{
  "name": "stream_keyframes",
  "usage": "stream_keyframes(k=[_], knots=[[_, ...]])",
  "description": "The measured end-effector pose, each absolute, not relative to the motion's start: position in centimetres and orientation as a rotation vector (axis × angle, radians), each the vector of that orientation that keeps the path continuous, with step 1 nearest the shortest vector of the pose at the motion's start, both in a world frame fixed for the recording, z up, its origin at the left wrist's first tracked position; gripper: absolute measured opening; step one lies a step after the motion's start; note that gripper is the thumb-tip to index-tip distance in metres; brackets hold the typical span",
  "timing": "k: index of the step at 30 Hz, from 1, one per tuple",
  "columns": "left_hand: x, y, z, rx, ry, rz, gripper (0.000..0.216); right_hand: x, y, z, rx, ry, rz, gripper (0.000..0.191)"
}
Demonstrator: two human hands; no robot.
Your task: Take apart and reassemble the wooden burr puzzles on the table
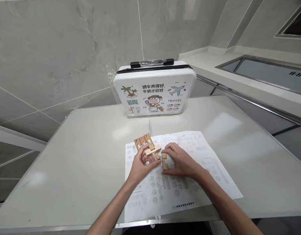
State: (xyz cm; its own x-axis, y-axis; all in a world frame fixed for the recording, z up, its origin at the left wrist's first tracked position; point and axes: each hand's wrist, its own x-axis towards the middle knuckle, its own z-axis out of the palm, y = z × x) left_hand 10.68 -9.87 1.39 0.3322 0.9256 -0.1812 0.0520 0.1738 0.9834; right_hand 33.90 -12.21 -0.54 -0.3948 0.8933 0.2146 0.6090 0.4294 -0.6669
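My left hand (142, 166) is closed around some joined wooden puzzle pieces (153, 150), which form a cross shape. Its thumb and fingers grip them from the left and below. Close by on the right, my right hand (181, 160) pinches a notched wooden puzzle piece (164, 162) by its two ends, between thumb and fingers. A small gap separates this piece from the joined ones. Just beyond my left hand lie several flat wooden pieces (140, 140) side by side, with slots and handwritten numbers. Part of them is hidden behind the hand and the joined pieces.
Under my hands a large white sheet (140, 209) printed with small diagrams covers part of the pale folding table (79, 163). A white cartoon-printed case (154, 93) in clear plastic stands at the table's back. To the right is a counter with a sink (265, 73); a grey tiled wall rises behind.
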Motion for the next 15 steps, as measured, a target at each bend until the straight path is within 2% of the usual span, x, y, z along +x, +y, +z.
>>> stream_keyframes(k=[3, 6, 13, 15], knots=[[10.7, -10.0, 1.4, 1.235, 1.04, 0.82, 0.075, 33.8, -12.2, -0.4, -1.208, -2.036, 0.769, 0.059], [10.7, -10.0, 1.3, 1.234, 1.014, 0.826, 0.076, 33.9, -12.3, 0.3, -1.205, -1.807, 1.056, 0.06], [10.7, -10.1, 1.2, 1.252, 1.043, 0.833, 0.082, 34.7, -12.0, 0.7, -1.089, -1.401, 1.572, 0.076], [10.7, -10.1, 1.1, 1.25, 1.065, 0.833, 0.083, 34.8, -12.0, 0.5, -1.07, -1.361, 1.639, 0.075]])
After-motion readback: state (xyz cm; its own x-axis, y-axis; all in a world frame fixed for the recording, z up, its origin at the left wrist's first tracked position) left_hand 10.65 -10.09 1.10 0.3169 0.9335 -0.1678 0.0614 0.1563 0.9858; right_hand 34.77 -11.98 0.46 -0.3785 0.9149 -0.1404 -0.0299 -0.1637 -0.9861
